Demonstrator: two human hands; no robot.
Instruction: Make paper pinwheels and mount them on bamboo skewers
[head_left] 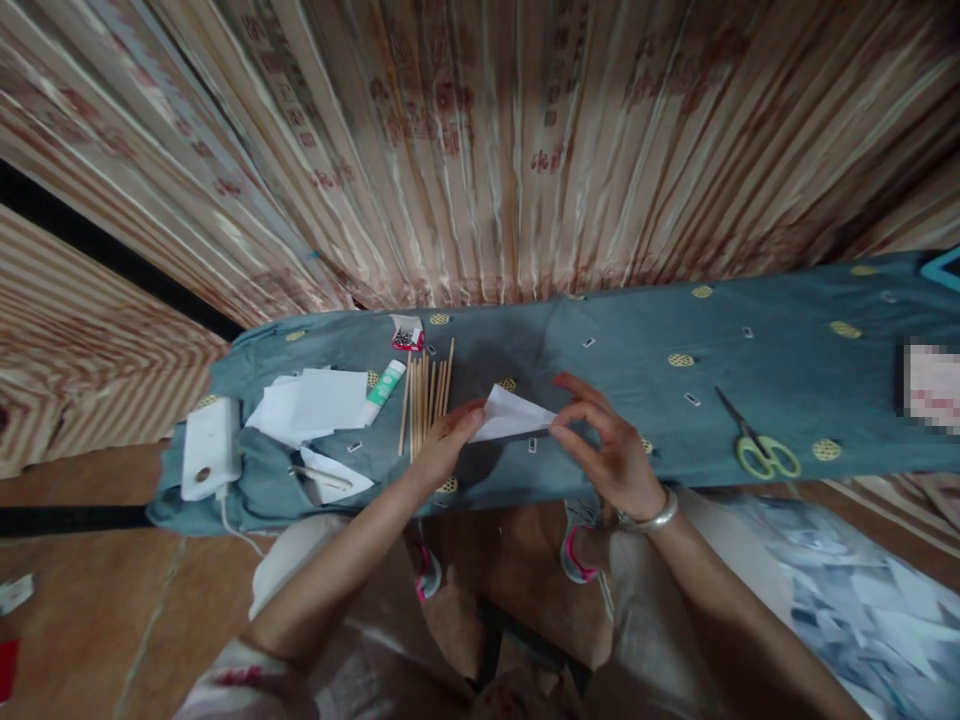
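A folded piece of white paper (512,412), pointed toward the right, is held just above the green cloth. My left hand (448,440) pinches its wide left end between thumb and fingers. At the narrow right tip, the thumb and index finger of my right hand (604,445) close on the paper, while its other fingers are raised. Several thin wooden sticks (427,395) lie side by side just left of the paper, partly behind my left hand. Beside them rests a green and white glue stick (385,392).
Left of the glue lie stacked white sheets (330,402), a folded paper piece (337,476) with a slim tool on it, and a white corded device (211,448). A small red box (407,333) stands open behind. Green-handled scissors (761,450) lie at right on the cloth-covered table (622,345).
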